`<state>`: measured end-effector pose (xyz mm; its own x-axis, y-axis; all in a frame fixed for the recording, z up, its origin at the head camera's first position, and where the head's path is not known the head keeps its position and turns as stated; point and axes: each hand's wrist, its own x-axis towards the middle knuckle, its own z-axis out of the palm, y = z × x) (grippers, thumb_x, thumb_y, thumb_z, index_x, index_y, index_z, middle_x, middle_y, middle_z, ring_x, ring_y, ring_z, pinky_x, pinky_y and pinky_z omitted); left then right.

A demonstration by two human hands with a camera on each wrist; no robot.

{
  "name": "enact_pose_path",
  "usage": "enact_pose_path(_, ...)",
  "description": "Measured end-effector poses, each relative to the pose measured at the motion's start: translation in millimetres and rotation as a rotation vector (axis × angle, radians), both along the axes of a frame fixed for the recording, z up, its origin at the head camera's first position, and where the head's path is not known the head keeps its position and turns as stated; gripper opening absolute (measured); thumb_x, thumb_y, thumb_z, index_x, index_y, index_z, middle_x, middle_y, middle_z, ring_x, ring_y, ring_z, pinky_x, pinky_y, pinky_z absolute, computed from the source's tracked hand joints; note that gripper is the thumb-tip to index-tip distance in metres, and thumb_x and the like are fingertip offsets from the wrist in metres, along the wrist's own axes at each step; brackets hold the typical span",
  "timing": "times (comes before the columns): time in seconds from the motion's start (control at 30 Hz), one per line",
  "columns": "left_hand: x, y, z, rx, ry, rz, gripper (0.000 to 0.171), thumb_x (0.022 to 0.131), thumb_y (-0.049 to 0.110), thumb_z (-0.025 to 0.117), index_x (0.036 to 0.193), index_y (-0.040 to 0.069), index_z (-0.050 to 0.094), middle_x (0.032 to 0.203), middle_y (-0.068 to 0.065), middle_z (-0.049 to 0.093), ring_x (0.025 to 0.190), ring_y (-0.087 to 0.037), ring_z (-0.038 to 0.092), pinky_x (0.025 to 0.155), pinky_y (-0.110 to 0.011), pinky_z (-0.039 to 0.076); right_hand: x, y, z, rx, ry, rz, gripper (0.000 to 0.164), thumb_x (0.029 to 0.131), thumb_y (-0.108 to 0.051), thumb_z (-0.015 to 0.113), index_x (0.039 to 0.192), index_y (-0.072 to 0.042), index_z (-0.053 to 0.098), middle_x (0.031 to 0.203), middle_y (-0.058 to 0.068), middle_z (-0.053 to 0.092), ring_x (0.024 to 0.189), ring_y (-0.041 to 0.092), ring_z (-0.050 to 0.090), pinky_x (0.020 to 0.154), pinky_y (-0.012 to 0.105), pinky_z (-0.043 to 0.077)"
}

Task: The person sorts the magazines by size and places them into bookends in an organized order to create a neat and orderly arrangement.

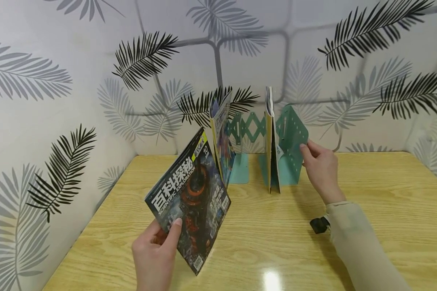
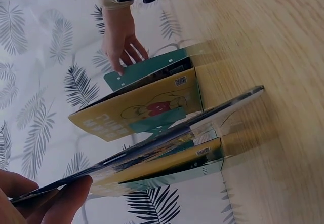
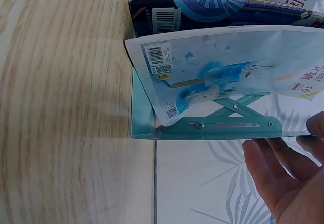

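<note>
My left hand (image 1: pixel 156 250) grips a dark magazine (image 1: pixel 196 202) by its lower left edge, thumb across the cover. The cover reads "Scientific Exploration", and the magazine tilts in front of the shelf. Edge-on in the left wrist view, the same magazine (image 2: pixel 152 145) crosses the books behind it. A green metal expandable book rack (image 1: pixel 253 126) stands at the back of the table. My right hand (image 1: pixel 320 167) pinches the edge of its right end plate (image 1: pixel 295 137), thumb on the inner face. Within the rack, magazines (image 1: pixel 222 137) lean at the left end and thin ones (image 1: pixel 270 141) stand upright near the right.
The wooden table (image 1: pixel 269 234) reaches back to a wall (image 1: pixel 83 81) with leaf-patterned covering. A black wrist device (image 1: pixel 319 225) sits at my right sleeve (image 1: pixel 360 238). The rack's crossed bars (image 3: pixel 235 107) join its two end plates.
</note>
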<state>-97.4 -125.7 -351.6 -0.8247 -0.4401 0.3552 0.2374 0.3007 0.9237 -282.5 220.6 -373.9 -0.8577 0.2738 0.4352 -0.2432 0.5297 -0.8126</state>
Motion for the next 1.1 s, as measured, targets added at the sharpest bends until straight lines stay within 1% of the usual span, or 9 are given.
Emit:
enact_pose_path(0.17, -1.8, 2.7, -1.0, -0.007, 0.032, -0.035, 0.012, 0.087, 0.007, 0.075, 0.098, 0.005, 0.077, 0.080, -0.007, 0.073, 0.060, -0.013, 0.064, 0.052, -0.021, 0.051, 0.5, -0.4, 0.0, -0.003, 0.003, 0.005, 0.046, 0.101, -0.043, 0.049, 0.138, -0.018, 0.058, 0.123, 0.013, 0.065, 0.092, 0.032, 0.068, 0.061, 0.009, 0.048)
enact_pose_path(0.3, -3.8, 5.2, -1.6, -0.015, 0.051, -0.070, 0.012, 0.087, 0.007, 0.075, 0.098, 0.005, 0.077, 0.078, -0.007, 0.073, 0.058, -0.012, 0.062, 0.050, -0.021, 0.049, 0.8, -0.5, -0.3, 0.002, 0.008, 0.004, 0.046, 0.101, -0.043, 0.050, 0.138, -0.016, 0.058, 0.123, 0.013, 0.065, 0.090, 0.025, 0.069, 0.062, 0.009, 0.049)
enact_pose_path(0.4, -5.2, 7.1, -1.6, -0.012, 0.038, -0.089, 0.013, 0.088, 0.009, 0.074, 0.101, 0.005, 0.077, 0.080, -0.008, 0.073, 0.059, -0.014, 0.064, 0.051, -0.022, 0.051, 0.7, -0.7, -0.8, 0.012, 0.012, 0.006, 0.046, 0.101, -0.043, 0.050, 0.138, -0.016, 0.058, 0.123, 0.013, 0.065, 0.085, 0.018, 0.069, 0.062, 0.010, 0.049)
enact_pose_path(0.5, -7.1, 8.8, -1.1, 0.002, 0.015, -0.107, 0.015, 0.089, 0.011, 0.074, 0.103, 0.006, 0.077, 0.082, -0.008, 0.073, 0.061, -0.016, 0.065, 0.053, -0.024, 0.052, 1.0, -0.8, -0.6, 0.014, 0.010, 0.010, 0.046, 0.101, -0.043, 0.050, 0.138, -0.016, 0.057, 0.124, 0.013, 0.065, 0.084, 0.015, 0.069, 0.062, 0.011, 0.050)
enact_pose_path(0.6, -9.7, 10.5, -0.7, 0.021, 0.000, -0.133, 0.016, 0.089, 0.013, 0.074, 0.105, 0.008, 0.077, 0.082, -0.007, 0.073, 0.063, -0.019, 0.066, 0.055, -0.025, 0.054, 1.2, -0.8, -0.1, 0.010, 0.008, 0.011, 0.046, 0.101, -0.043, 0.050, 0.138, -0.017, 0.058, 0.124, 0.012, 0.065, 0.086, 0.018, 0.069, 0.062, 0.011, 0.050)
enact_pose_path(0.77, -15.2, 14.5, -0.8, 0.001, 0.028, -0.193, 0.015, 0.089, 0.012, 0.074, 0.104, 0.009, 0.077, 0.082, -0.007, 0.073, 0.065, -0.021, 0.068, 0.057, -0.028, 0.056, 0.7, 0.4, 0.3, 0.011, 0.011, 0.009, 0.046, 0.101, -0.043, 0.050, 0.138, -0.017, 0.058, 0.124, 0.012, 0.065, 0.086, 0.021, 0.069, 0.062, 0.011, 0.050)
enact_pose_path(0.93, -20.8, 16.9, -2.1, -0.044, 0.047, -0.208, 0.010, 0.089, 0.011, 0.073, 0.099, 0.011, 0.077, 0.077, -0.003, 0.072, 0.062, -0.022, 0.068, 0.054, -0.028, 0.055, 1.9, 0.8, 0.0, 0.014, 0.008, 0.013, 0.046, 0.101, -0.044, 0.049, 0.139, -0.018, 0.057, 0.124, 0.013, 0.065, 0.089, 0.029, 0.069, 0.062, 0.011, 0.050)
enact_pose_path(1.03, -25.3, 16.8, -3.1, -0.060, 0.077, -0.209, 0.009, 0.090, 0.009, 0.072, 0.098, 0.011, 0.077, 0.076, -0.003, 0.072, 0.060, -0.023, 0.067, 0.053, -0.029, 0.055, 1.7, 0.7, -0.2, 0.019, 0.011, 0.011, 0.046, 0.101, -0.043, 0.049, 0.139, -0.017, 0.057, 0.123, 0.013, 0.065, 0.083, 0.022, 0.070, 0.062, 0.011, 0.050)
enact_pose_path(1.1, -28.5, 16.5, -3.9, -0.063, 0.099, -0.207, 0.009, 0.089, 0.008, 0.072, 0.097, 0.009, 0.076, 0.075, -0.004, 0.072, 0.060, -0.023, 0.067, 0.053, -0.028, 0.054, 1.6, 0.8, -0.2, 0.025, 0.016, 0.008, 0.046, 0.102, -0.043, 0.050, 0.138, -0.017, 0.058, 0.123, 0.013, 0.065, 0.078, 0.013, 0.069, 0.062, 0.011, 0.050)
